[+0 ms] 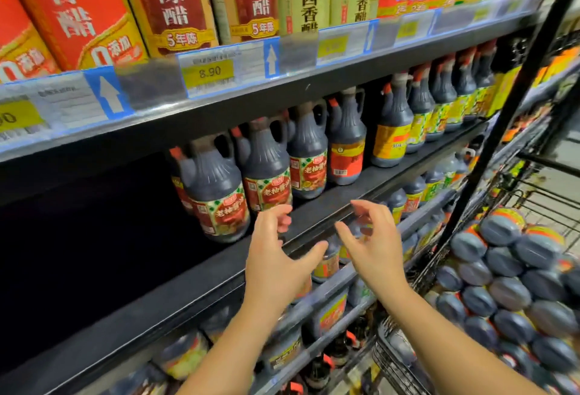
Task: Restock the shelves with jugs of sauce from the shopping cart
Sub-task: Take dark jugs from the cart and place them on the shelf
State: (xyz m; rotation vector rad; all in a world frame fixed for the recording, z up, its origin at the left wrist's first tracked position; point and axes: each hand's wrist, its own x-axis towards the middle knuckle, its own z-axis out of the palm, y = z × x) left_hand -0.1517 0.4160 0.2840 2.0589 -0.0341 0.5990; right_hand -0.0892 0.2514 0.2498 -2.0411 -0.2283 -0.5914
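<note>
Dark sauce jugs with red-and-green labels stand in a row on the middle shelf (314, 215); the nearest jug (219, 193) is at the row's left end. Left of it the shelf is dark and bare. My left hand (276, 256) hovers just in front of the shelf edge, right of that jug, fingers loosely spread, holding nothing. My right hand (373, 241) is beside it, also spread and holding nothing. The shopping cart (395, 354) at lower right holds several jugs (508, 291) lying with their dark bases toward me.
The upper shelf carries tall red and yellow vinegar cartons (175, 2) with price tags (208, 73) along its edge. More sauce jugs fill the lower shelf (329, 316). A black upright post (514, 106) of the cart rises on the right.
</note>
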